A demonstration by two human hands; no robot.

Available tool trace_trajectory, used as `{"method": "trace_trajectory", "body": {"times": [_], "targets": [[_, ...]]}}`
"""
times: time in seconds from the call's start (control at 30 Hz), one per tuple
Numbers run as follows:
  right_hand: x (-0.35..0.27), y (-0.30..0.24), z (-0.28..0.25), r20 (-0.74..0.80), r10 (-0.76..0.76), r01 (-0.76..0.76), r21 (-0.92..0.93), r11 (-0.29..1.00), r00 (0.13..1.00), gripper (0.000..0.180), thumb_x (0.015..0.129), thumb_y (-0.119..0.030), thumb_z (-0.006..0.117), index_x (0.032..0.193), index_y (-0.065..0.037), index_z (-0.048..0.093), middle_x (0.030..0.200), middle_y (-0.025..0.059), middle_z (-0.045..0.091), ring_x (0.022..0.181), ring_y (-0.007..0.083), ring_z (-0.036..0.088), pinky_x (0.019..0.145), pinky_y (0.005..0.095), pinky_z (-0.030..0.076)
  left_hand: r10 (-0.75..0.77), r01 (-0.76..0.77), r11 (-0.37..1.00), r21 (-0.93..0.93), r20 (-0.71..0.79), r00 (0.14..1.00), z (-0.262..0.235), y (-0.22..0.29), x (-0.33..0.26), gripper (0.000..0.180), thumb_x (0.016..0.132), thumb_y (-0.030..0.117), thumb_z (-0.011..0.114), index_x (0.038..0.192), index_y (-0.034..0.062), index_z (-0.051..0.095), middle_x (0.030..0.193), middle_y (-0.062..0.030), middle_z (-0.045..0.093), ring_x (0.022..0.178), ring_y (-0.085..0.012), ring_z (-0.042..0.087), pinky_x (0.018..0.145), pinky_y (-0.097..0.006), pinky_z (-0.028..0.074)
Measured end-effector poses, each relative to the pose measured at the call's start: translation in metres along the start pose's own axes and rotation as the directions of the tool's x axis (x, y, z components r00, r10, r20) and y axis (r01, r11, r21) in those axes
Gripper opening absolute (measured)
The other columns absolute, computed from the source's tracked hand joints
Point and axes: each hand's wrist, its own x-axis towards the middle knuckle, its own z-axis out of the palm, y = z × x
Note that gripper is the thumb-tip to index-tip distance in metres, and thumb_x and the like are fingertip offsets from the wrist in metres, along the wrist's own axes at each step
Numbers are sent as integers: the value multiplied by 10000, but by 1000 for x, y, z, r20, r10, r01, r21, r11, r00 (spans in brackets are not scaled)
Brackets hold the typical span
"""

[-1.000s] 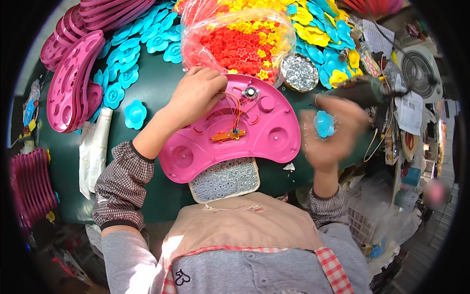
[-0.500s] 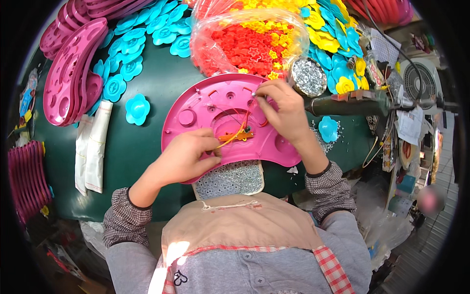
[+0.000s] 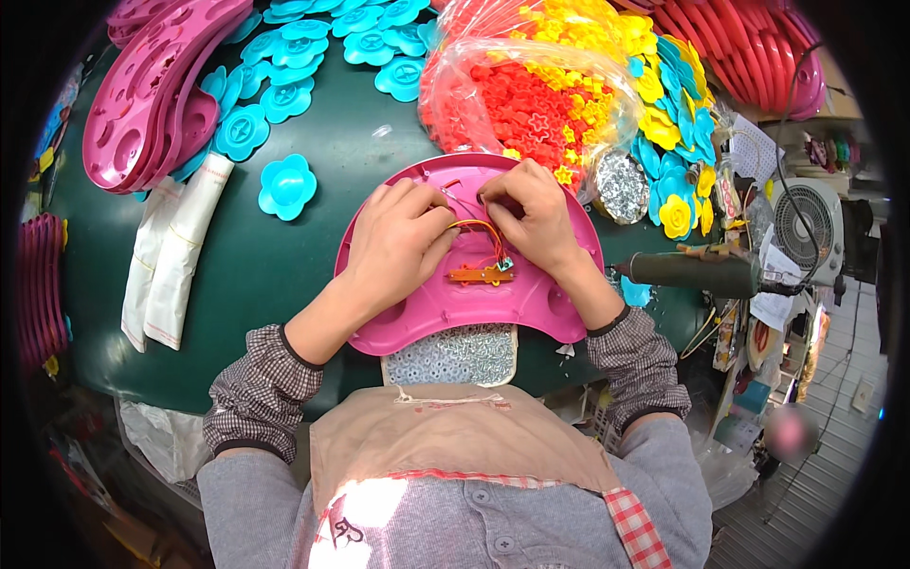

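From overhead I log the left hand [image 3: 403, 237] palm down, fingers curled inward; the right hand [image 3: 536, 220] faces it, thumb and forefinger drawn close. The pink shell [image 3: 464, 318] lies beneath both. Coloured wires [image 3: 497, 243] run between the hands; the brown board [image 3: 481, 276] sits between them, bodyward. Fingertips are partly hidden, so I cannot tell what either grips.

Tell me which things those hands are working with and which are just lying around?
In the job, it seems:
- left hand and right hand, over the panel
- pink panel
- thin wires
- small brown board

Probably just lying about, with no hand on them:
- white rolls
- lone blue flower piece
- fan
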Motion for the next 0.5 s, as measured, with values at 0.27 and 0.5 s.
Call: {"method": "trace_trajectory", "body": {"times": [0.27,0.5], "targets": [[-6,-13,-2,-60,138,-140,-39,989,989,148,812,-37,765,907,-94,666,810,33,669,782,245,640,802,390,459,-104,104,995,2,-7,995,1,-8,-9,133,798,71,795,899,59,710,902,-70,667,857,-283,639,773,-416,487],[-5,-9,-3,-31,129,-131,-56,990,991,168,836,-47,761,946,-89,641,837,42,691,810,231,672,799,383,451,-54,35,965,-260,-65,996,11,-12,-8,161,808,5,799,952,34,733,938,-82,724,837,-289,695,816,-436,551]]}}
